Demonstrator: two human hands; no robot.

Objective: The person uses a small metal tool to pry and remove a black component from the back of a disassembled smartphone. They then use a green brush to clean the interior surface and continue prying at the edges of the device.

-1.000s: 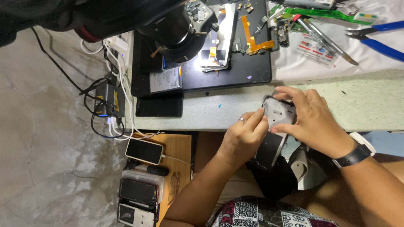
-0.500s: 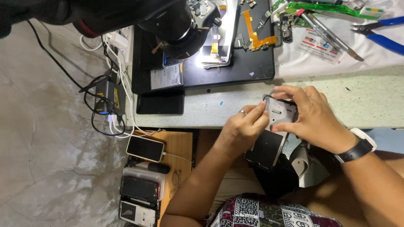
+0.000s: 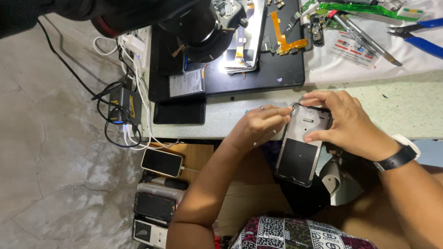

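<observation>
An opened phone frame (image 3: 302, 150), silver at its upper part and black at its lower part, hangs over the front edge of the workbench (image 3: 406, 110). My right hand (image 3: 344, 122) holds its upper end, fingers curled over the top and side; a black watch is on that wrist. My left hand (image 3: 258, 124) pinches a thin dark part at the frame's top left corner; what it is cannot be made out.
A black work mat (image 3: 272, 76) under a microscope head (image 3: 198, 27) carries phone parts and an orange flex cable (image 3: 284, 39). Tweezers (image 3: 364, 39) and blue-handled pliers (image 3: 417, 39) lie at the far right. Cables and a charger (image 3: 122, 103) hang left; several phones (image 3: 161, 161) sit below.
The phone frame has turned so that its full length now shows. My left hand's fingertips have moved up to its top left corner. The camera view has shifted slightly.
</observation>
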